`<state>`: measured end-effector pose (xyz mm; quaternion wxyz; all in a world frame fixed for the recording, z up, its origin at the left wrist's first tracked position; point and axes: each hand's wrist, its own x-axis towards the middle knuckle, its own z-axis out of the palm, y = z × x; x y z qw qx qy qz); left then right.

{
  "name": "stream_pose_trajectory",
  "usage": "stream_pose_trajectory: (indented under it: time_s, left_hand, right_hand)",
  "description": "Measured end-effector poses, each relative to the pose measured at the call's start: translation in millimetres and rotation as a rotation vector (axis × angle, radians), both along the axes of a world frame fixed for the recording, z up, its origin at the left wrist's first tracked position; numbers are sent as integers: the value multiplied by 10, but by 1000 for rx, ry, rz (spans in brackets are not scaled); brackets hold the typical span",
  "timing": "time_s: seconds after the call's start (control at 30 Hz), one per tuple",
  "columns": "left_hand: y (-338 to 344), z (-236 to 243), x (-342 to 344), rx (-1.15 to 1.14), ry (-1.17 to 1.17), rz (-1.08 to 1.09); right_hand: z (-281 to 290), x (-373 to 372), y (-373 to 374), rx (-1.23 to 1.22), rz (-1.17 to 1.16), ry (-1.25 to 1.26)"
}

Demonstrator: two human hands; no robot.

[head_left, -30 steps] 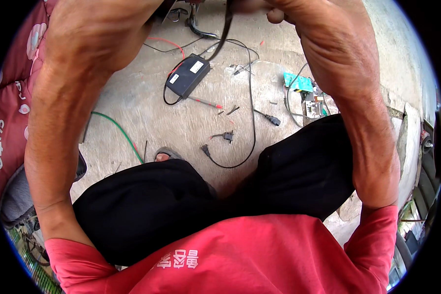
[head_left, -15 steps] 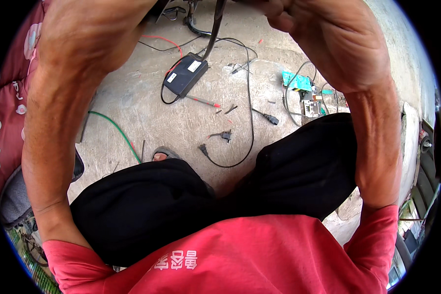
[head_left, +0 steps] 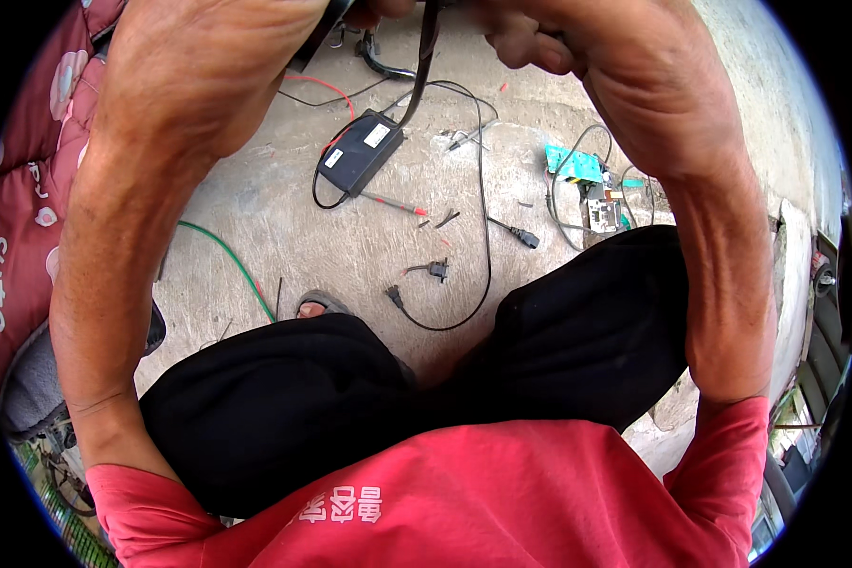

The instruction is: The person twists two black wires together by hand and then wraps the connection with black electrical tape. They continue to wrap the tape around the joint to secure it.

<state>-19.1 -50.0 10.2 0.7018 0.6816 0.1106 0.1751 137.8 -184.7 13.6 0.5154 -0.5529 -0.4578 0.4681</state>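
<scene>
Both arms reach up to the top edge, where the frame cuts off most of the hands. Of my left hand (head_left: 381,8), only a bit of the fingers shows, beside a dark strip-like piece (head_left: 320,34); its grip is hidden. The fingers of my right hand (head_left: 534,44) are curled in and partly blurred, and what they hold is out of sight. Between the hands a thick black cable (head_left: 426,68) hangs down toward a black box-shaped power adapter (head_left: 361,153) on the concrete floor.
Near the adapter lie a red-tipped probe (head_left: 399,204), a loose plug lead (head_left: 516,232) and a short socket piece (head_left: 434,270). A teal circuit board (head_left: 574,163) with wires sits right. A green wire (head_left: 225,248) runs left, beside a maroon padded cover (head_left: 28,218).
My right hand has shifted slightly left and down, showing more curled fingers. Finger parts of my left hand now show at the top edge. The floor items lie as before.
</scene>
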Motion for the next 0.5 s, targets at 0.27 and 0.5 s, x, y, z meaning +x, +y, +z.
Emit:
stream_pose_trajectory:
  time_s: [0.27,0.5]
  left_hand:
    - [16,-53,44,122,-37,31]
    - [27,12,34,133,86,77]
  right_hand:
    - [75,-252,-1,-24,-214,-339]
    - [62,-150,54,-135,-151,-152]
